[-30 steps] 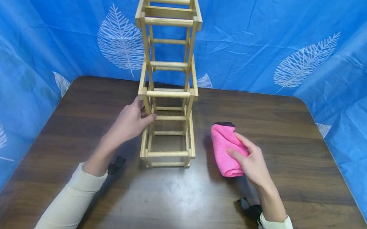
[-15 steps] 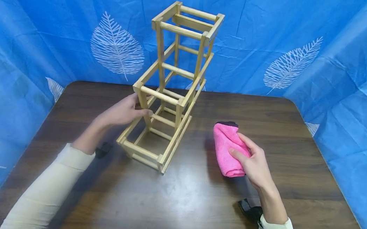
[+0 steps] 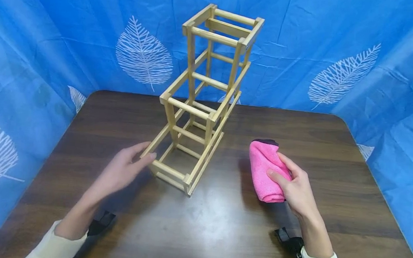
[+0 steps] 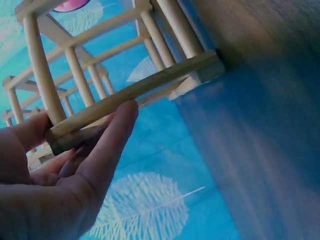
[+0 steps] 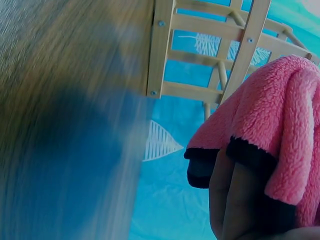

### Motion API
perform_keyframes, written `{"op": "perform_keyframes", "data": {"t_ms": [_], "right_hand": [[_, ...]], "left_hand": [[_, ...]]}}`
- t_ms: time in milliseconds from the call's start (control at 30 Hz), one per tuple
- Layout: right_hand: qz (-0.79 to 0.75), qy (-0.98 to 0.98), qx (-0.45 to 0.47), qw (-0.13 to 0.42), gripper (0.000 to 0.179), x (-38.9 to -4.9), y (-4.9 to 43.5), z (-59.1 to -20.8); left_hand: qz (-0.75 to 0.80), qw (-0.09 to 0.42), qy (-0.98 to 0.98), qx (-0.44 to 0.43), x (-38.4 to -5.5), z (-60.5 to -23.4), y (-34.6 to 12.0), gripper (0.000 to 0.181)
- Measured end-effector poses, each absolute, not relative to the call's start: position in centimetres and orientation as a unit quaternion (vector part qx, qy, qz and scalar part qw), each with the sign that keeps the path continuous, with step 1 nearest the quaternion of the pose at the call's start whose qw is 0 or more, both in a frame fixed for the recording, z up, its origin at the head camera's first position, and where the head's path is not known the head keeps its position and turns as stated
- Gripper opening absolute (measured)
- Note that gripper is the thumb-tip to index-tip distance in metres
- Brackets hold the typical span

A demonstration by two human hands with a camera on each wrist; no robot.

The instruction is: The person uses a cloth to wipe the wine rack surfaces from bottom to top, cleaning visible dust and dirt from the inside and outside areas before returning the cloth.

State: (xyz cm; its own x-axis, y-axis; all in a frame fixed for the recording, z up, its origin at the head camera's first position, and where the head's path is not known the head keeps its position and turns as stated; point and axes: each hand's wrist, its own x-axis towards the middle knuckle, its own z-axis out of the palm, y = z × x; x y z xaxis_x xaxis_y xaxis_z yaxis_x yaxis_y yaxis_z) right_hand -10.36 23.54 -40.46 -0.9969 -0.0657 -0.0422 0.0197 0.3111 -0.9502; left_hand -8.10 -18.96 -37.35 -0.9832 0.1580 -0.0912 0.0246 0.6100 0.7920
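Observation:
A stepped frame of pale wooden bars, a tiered rack (image 3: 207, 115), stands on the table at an angle, its low tier toward me. My left hand (image 3: 120, 173) pinches the near left corner of that lowest tier. In the left wrist view the thumb and fingers (image 4: 122, 122) lie on either side of the corner bar. My right hand (image 3: 296, 189) grips a folded pink cloth (image 3: 265, 172) with dark edging, right of the rack. The right wrist view shows the fuzzy cloth (image 5: 280, 110) bunched over the fingers, which it partly hides.
The dark wood-grain table (image 3: 200, 231) carries the rack. A blue curtain (image 3: 286, 51) with white leaf prints hangs around its back and sides, close behind the rack's tall end. Black straps with camera mounts sit at both wrists.
The rack has turned from facing straight on to an angle, its near end swung left. My left hand has shifted from the middle tier to the low front corner. The right hand keeps the cloth.

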Motion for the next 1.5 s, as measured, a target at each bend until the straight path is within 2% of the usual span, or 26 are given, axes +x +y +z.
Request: {"op": "perform_keyframes", "data": {"t_ms": [100,433,733,833,1133,1300,1400,1500], "right_hand": [[-0.589,0.807,-0.015,0.038,0.058,-10.3,23.4,-40.4],[-0.571,0.821,-0.009,0.010,0.058,-9.9,24.0,-39.4],[-0.536,0.842,-0.009,-0.066,0.057,-9.2,24.5,-38.1],[-0.535,0.840,0.005,-0.090,0.057,-9.1,24.5,-37.9],[-0.572,0.805,0.039,-0.156,0.056,-9.4,24.3,-37.3],[-0.544,0.809,0.026,-0.221,0.053,-9.6,24.0,-36.8],[-0.533,0.803,0.013,-0.267,0.051,-9.7,23.9,-36.7],[-0.529,0.792,0.004,-0.304,0.050,-9.8,23.9,-36.8]], "left_hand": [[0.444,0.078,0.890,0.065,-8.2,-37.3,-19.0,0.059],[0.501,0.145,0.846,0.105,-11.2,-37.0,-21.0,0.052],[0.453,0.194,0.865,0.095,-15.8,-35.1,-22.6,0.052],[0.458,0.193,0.863,0.093,-16.8,-35.0,-22.8,0.051],[0.470,0.198,0.846,0.158,-18.9,-35.3,-23.5,0.048],[0.456,0.182,0.853,0.176,-19.7,-35.7,-23.2,0.046],[0.453,0.136,0.867,0.156,-20.0,-36.3,-22.6,0.043],[0.460,0.071,0.880,0.100,-19.8,-37.1,-21.7,0.043]]}}
